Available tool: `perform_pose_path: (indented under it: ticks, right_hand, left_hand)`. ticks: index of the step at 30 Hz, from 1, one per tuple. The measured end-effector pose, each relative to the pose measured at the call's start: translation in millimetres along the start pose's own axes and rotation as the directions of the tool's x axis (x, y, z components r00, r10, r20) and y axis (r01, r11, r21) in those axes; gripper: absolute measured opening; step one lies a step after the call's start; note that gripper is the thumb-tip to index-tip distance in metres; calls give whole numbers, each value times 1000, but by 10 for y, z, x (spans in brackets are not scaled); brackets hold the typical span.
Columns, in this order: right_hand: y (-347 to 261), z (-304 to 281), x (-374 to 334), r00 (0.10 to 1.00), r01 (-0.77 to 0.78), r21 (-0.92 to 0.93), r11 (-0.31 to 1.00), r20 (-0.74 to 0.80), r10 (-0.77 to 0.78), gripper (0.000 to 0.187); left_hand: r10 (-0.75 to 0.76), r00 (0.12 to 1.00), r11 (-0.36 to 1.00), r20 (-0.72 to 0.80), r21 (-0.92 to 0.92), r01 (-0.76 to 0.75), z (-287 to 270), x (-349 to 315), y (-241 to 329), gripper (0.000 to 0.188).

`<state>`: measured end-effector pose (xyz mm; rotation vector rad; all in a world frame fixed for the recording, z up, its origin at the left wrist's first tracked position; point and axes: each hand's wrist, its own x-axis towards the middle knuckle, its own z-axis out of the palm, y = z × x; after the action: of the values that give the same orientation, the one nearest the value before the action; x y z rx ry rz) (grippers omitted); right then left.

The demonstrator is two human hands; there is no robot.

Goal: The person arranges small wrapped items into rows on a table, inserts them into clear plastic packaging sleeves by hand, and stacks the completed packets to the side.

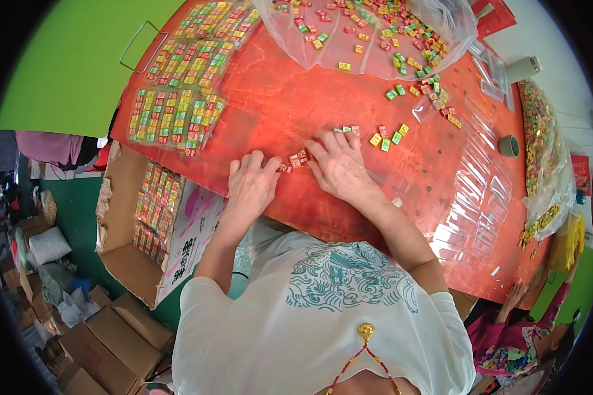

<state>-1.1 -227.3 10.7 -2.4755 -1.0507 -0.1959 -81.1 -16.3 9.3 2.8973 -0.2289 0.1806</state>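
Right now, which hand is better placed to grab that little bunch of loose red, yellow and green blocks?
Probably the right hand: the bunch of blocks lies just beyond it, toward its right. The left hand is farther away, near some red blocks.

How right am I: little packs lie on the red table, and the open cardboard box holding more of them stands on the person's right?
Not quite: the open cardboard box stands on the person's left, as the head view shows. Little packs do lie on the red table.
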Motion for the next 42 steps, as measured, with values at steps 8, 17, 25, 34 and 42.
perform_pose_path:
  ticks: [8, 17, 25, 34, 42]
  right_hand:
    - [155, -204, -142, 992, -113, -2, 994, -50, 113, 38]
    - [623, -317, -122, 960, -263, -33, 964, 91, 265, 50]
    - [619, -315, -133, 965, -241, -65, 968, 94, 246, 53]
    - [630, -154, -159, 975, -219, -41, 975, 32, 221, 51]
    - [541, -241, -197, 961, -278, -8, 961, -21, 277, 47]
  left_hand:
    - [-23, 999, 995, -31, -101, 20, 22, 102, 22, 41]
    - [-179, 978, 975, 107, -116, 191, 96, 188, 482, 69]
    - [-82, 994, 994, 74, -68, 87, 374, 556, 588, 61]
    - [-135, 986, 986, 100, -82, 143, 450, 840, 673, 54]
    - [-177, 980, 921, 96, -334, 199, 120, 618, 372, 65]
